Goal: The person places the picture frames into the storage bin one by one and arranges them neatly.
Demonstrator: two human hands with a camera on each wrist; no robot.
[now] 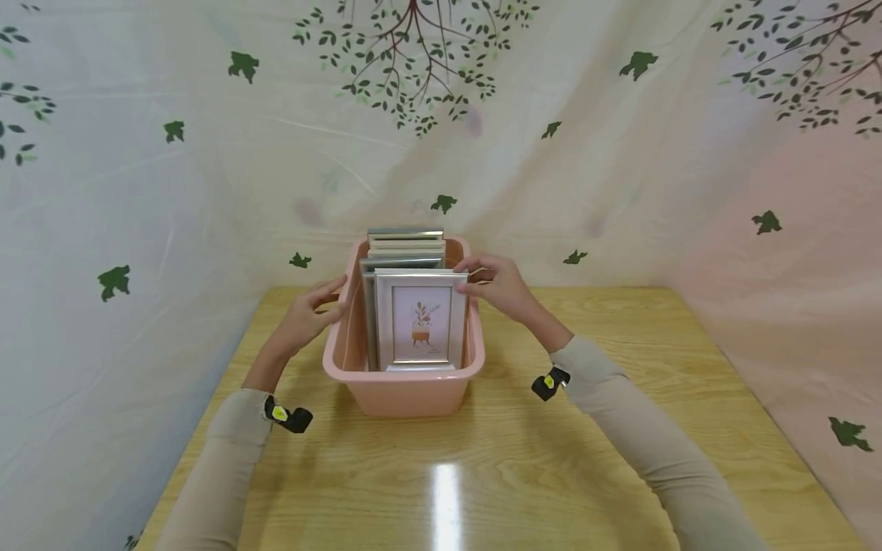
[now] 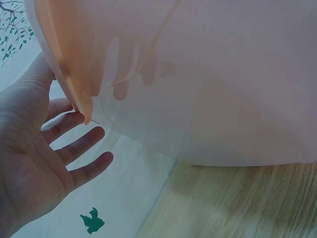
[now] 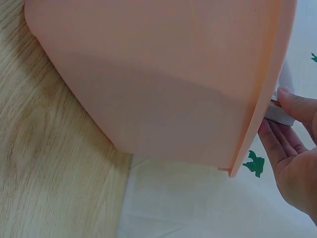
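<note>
A pink plastic basin [image 1: 406,396] stands on the table with several picture frames upright inside. The front picture frame [image 1: 384,325] is silver-white and shows a potted plant. My right hand [image 1: 506,292] pinches its upper right corner between thumb and fingers; in the right wrist view, the frame's corner [image 3: 278,115] sticks out past the basin rim. My left hand [image 1: 303,317] holds the basin's left rim, its fingers under the lip in the left wrist view, where the thumb is largely hidden. Behind the front one, more picture frames [image 1: 406,245] stand in a row, mostly covered.
A wooden table [image 1: 586,459] lies under the basin. Behind it and at both sides hangs a pale cloth [image 1: 537,191] printed with leaves and branches. Each wrist carries a small black camera [image 1: 296,419].
</note>
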